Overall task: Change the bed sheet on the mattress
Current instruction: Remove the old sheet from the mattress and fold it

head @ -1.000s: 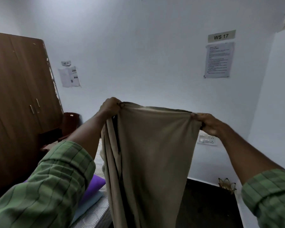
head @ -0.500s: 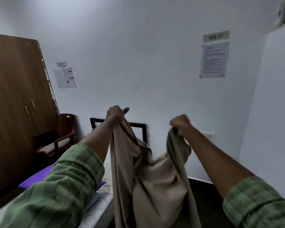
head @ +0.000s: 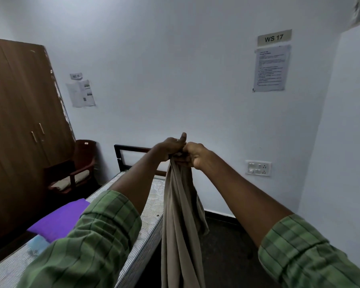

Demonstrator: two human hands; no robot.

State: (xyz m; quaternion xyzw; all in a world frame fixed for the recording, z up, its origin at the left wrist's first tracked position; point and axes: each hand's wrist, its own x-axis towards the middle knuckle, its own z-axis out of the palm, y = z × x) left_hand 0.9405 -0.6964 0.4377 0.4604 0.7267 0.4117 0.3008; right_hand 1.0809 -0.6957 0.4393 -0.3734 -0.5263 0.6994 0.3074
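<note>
The sheet (head: pixel 181 215), a beige cloth, hangs bunched in a long fold from our two hands, just beside the mattress (head: pixel 150 204) edge and over the dark floor (head: pixel 227 246); its lower end is cut off by the bottom of the frame. We hold its top with both hands raised in front of us and pressed together. Our left hand (head: pixel 169 147) grips the cloth with curled fingers, thumb sticking up. Our right hand (head: pixel 193 154) has its fingers clamped on the gathered top edge, though the fingertips themselves are hidden behind the cloth and the other hand.

The mattress lies bare with a striped, quilted cover, partly hidden by our left sleeve (head: pixel 92 246). On it rests a purple pillow (head: pixel 60 219), its near end covered by that sleeve. A dark headboard (head: pixel 131 148) stands against the wall, half hidden behind our left forearm. Further left are a chair (head: pixel 77 169) and a brown wardrobe (head: pixel 19 121). On the wall we see a switch plate (head: pixel 257 167), a "WS 17" sign (head: pixel 274 37) and a notice (head: pixel 271 68) whose print is too small to read.
</note>
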